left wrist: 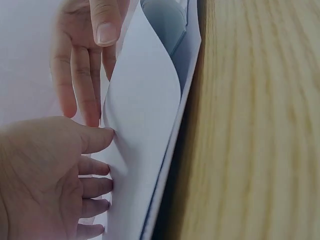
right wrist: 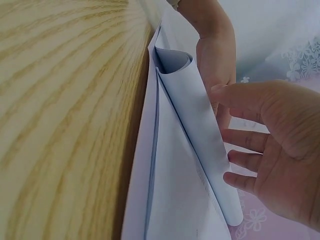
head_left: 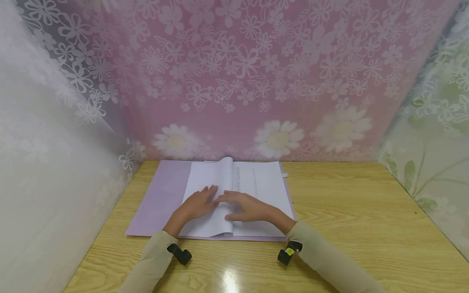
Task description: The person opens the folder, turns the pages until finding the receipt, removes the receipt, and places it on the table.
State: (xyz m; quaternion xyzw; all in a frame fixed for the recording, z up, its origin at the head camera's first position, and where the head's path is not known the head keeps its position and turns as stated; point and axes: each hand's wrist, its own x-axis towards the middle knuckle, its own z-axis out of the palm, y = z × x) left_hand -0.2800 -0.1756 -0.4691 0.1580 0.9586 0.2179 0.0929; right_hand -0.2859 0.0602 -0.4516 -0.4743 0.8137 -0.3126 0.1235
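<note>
A lilac folder lies spread on the table with white sheets in it. The right-hand sheet carries a column of small print. Over the middle, turned sheets bulge up in a rounded curl along their fold; the open end of this curl shows in the right wrist view. My left hand rests on the turned paper left of the curl, its fingertips touching the sheet. My right hand reaches over from the right, fingers spread and lightly bent, fingertips right at the curled paper. Neither hand pinches it.
The wood-grain table extends to the right of the folder and in front of it. A pink floral curtain hangs behind, with pale floral sheets at both sides. A small tab sticks out at the folder's right edge.
</note>
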